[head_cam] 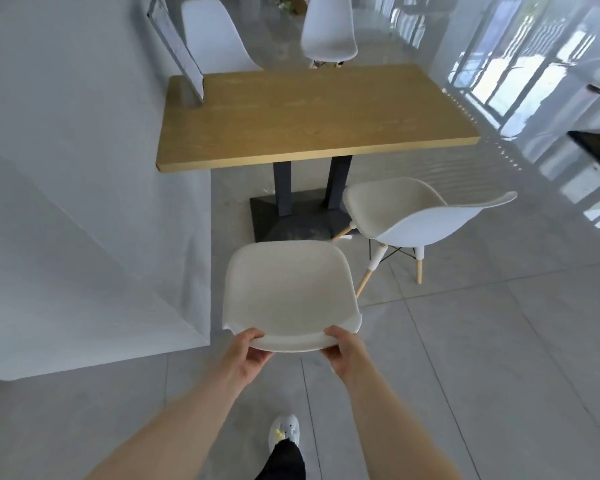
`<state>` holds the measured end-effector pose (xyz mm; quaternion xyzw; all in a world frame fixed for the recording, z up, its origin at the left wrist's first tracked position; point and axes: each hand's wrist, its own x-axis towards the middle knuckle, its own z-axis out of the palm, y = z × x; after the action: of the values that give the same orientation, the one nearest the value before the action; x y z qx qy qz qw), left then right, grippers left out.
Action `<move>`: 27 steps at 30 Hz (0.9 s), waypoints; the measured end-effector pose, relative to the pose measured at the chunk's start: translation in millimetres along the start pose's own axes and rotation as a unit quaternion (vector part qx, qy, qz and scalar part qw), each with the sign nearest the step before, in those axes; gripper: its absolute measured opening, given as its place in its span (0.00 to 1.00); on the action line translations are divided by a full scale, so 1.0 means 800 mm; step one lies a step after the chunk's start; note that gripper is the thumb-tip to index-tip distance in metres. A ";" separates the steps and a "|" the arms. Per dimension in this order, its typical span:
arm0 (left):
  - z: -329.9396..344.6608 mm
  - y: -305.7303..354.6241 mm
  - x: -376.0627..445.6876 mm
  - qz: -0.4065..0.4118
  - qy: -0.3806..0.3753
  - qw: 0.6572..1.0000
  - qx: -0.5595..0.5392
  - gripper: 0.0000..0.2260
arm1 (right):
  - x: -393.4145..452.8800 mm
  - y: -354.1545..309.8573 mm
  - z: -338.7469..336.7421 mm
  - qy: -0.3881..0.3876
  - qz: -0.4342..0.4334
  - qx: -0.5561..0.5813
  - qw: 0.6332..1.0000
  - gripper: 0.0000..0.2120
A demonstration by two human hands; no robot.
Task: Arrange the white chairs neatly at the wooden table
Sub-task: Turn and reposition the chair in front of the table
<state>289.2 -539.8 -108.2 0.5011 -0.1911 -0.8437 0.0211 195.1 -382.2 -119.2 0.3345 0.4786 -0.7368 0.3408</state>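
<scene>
Both forearms reach forward from the bottom of the view, and below them a white shoe [284, 432] with a dark trouser leg stands on the grey tiled floor [499, 358]. On the left a white wall [66, 202] runs along the worktop's left side. The left hand [248, 351] has a closed grip on the top edge of the nearest chair [288, 292], thumb over the rim and fingers curled beneath it. The right hand [342, 351] grips the same edge in the same way, a little further along. This nearest chair has its back toward the person and its seat facing the wooden worktop [309, 112]; its front edge lies near the dark base plate [291, 220] of the worktop, not yet under the top. Two dark posts [282, 188] rise from that plate to the worktop. At the far left corner of the worktop a framed panel [177, 50] leans against the wall. Beyond the far edge stand two more white chairs: the far left chair [212, 32] close against the worktop, the far right chair [328, 29] set a little back from it. Right of the base plate a fourth white chair [420, 216] stands turned at an angle, out from under the worktop, its wooden legs [368, 275] showing. Further right, bright windows [520, 53] reflect in the glossy floor.
</scene>
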 end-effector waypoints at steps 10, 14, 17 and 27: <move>0.104 0.043 0.088 0.006 0.026 0.999 -0.031 0.06 | 0.103 -0.111 0.061 -0.021 0.019 -0.037 0.999 0.14; 0.142 0.057 0.114 0.016 0.028 0.998 -0.046 0.07 | 0.136 -0.148 0.080 -0.037 0.018 -0.041 0.998 0.15; 0.165 0.068 0.133 0.029 0.029 0.998 -0.054 0.08 | 0.156 -0.174 0.095 -0.046 0.018 -0.040 0.998 0.12; 0.206 0.101 0.189 0.047 0.046 0.994 -0.089 0.14 | 0.209 -0.227 0.139 -0.028 0.045 -0.079 0.995 0.23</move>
<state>60.6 -599.1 -137.4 0.5263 -0.1374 -0.8313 0.1143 -63.3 -460.0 -134.2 0.3073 0.5099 -0.6895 0.4125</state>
